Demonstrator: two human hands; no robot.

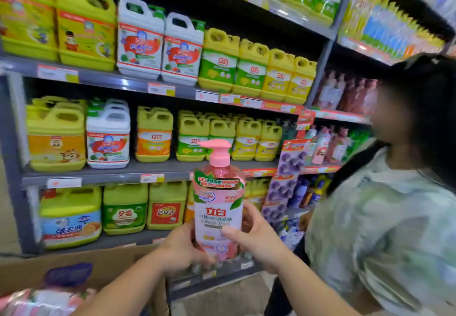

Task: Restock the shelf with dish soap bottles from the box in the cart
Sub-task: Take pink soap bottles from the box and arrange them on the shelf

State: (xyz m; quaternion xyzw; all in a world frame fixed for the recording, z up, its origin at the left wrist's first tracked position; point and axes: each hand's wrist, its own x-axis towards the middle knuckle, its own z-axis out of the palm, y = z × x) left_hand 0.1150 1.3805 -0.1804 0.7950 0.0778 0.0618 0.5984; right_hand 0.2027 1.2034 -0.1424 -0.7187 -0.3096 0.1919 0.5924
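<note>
A pink dish soap bottle (218,199) with a pink pump top stands upright in front of me, held in both hands. My left hand (180,249) grips its lower left side and base. My right hand (256,239) wraps its right side, thumb across the label. The cardboard box (81,268) sits at the lower left, and more pink bottles (42,301) show inside it, partly cut off by the frame. The grey shelf (118,170) ahead carries rows of yellow, green and white detergent jugs.
A person in a pale patterned top (385,229) stands close on my right, facing the shelves. Purple hanging packs (286,180) dangle from the upright beside the bottle. Pink pump bottles (323,147) stand on the right-hand shelf bay.
</note>
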